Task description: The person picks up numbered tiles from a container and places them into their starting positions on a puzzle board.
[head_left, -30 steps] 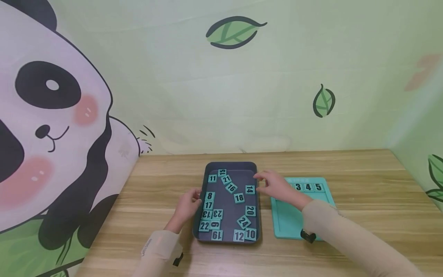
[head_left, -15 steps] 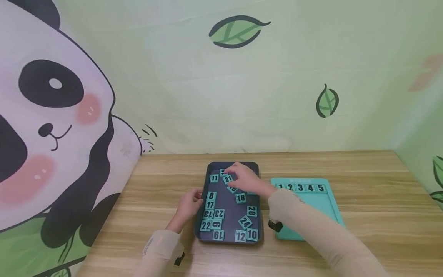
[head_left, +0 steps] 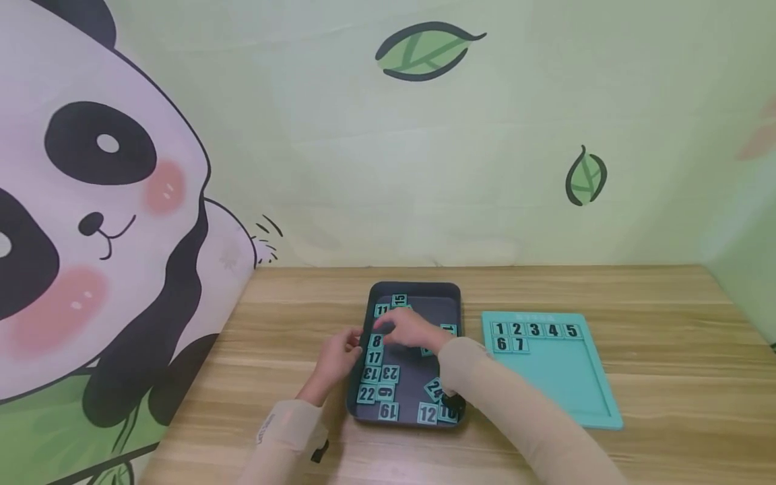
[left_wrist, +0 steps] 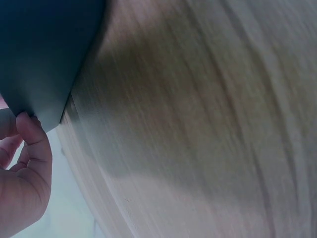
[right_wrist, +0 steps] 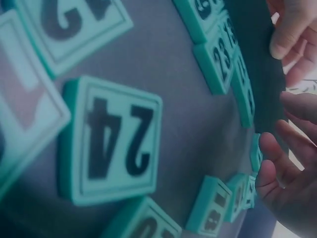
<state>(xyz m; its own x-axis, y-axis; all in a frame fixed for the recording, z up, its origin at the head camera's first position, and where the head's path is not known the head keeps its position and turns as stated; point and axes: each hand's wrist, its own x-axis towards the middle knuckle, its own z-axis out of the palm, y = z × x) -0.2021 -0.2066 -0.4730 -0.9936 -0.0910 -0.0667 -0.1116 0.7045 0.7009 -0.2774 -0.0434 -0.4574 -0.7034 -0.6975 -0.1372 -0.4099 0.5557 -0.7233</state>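
Note:
A dark tray holds several teal number tiles, lying at various angles. At its left side my left hand grips the rim; in the left wrist view the thumb of this hand lies against the tray's outer wall. My right hand is over the tray, thumb and fingers apart, with fingertips right by the 8 tile. Nothing shows between the fingers of the right hand in the right wrist view. The 24 tile looms close there. The right hand and sleeve hide some tiles.
Right of the tray lies a teal board, with tiles 1 to 5 in its top row and 6 and 7 below. Both sit on a wooden table. Behind stands a wall printed with a panda and leaves.
My right hand has moved left from the tray's right edge, across it, to beside the 8 tile, uncovering the board. The left hand stays at the rim. The head view has shifted slightly.

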